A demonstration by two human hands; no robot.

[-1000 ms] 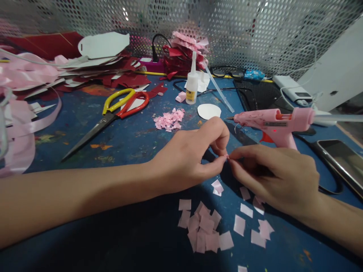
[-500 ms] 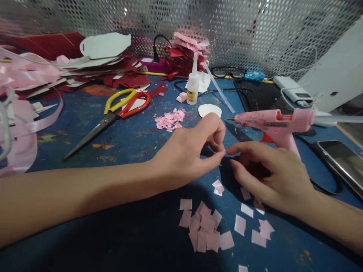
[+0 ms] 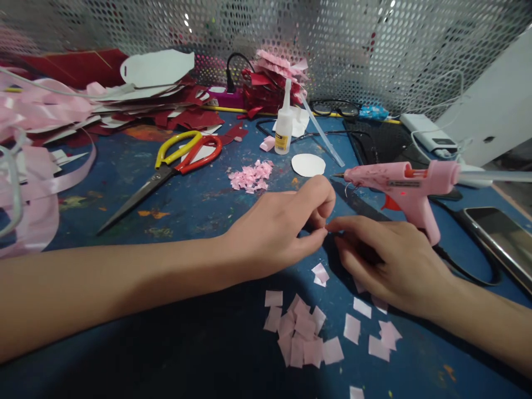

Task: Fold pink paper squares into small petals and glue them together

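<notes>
My left hand (image 3: 282, 224) is closed in a pinch above the middle of the blue table (image 3: 195, 221), its fingertips meeting those of my right hand (image 3: 386, 260). Whatever lies between them is too small to make out; a half second ago a speck of pink showed there. My right hand has its index finger stretched toward the left fingertips, with the thumb a little apart below it. Flat pink squares (image 3: 305, 326) lie in a pile below the hands, with several loose ones around. Beyond my left hand are a heap of crumpled pink pieces (image 3: 250, 176) and a white oval (image 3: 308, 165).
Scissors (image 3: 160, 172) lie at the left, near pink ribbon (image 3: 37, 194) and stacked red and white scraps (image 3: 166, 100). A glue bottle (image 3: 283, 130) stands at the back. At the right are a pink glue gun (image 3: 399, 180), its cable and a phone (image 3: 501, 233).
Both hands have moved slightly down in the view, and the right one a little left. More of the white oval shows, and the pink speck at the fingertips is no longer distinct.
</notes>
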